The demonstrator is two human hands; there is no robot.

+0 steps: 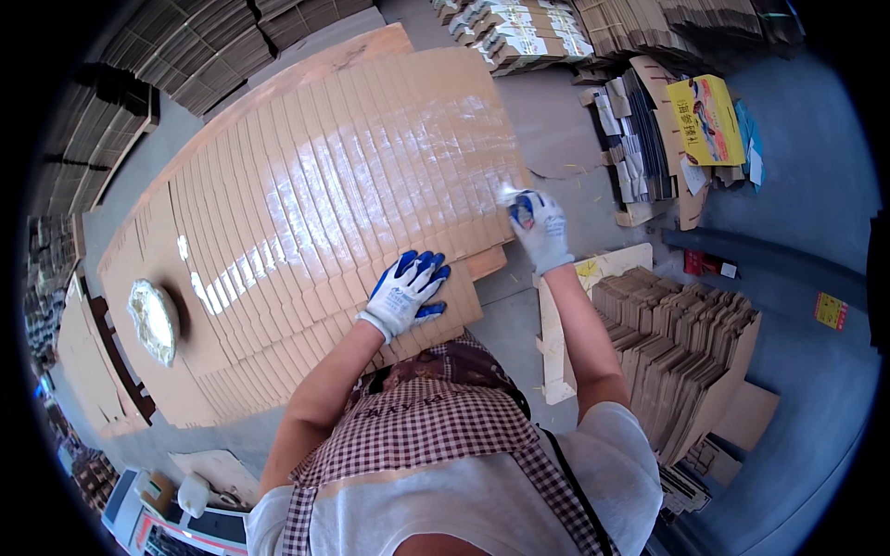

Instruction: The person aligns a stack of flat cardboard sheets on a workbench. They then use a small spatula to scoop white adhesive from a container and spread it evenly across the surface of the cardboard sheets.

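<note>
Flat brown cardboard sheets (213, 167) lie fanned out in an overlapping row, with shiny, wet-looking patches across them. My left hand (400, 295), in a white glove with blue palm and fingertips, rests on the near edge of the sheets, fingers spread. At the right end of the row, my right hand (540, 227), gloved alike, is closed with its fingers curled. A small whitish, glossy thing shows at its fingertips; its kind I cannot make out. On the left part of the sheets stands a round bowl (153, 322) with a crinkled, shiny lining.
Stacked folded cardboard (677, 347) stands to my right, beside a pale board (556, 357). Farther right are a yellow printed box (706, 120) and a pallet of dark sheets (640, 139). Bundled cardboard stacks (185, 56) line the far left. A brown-checked apron (417, 417) covers my front.
</note>
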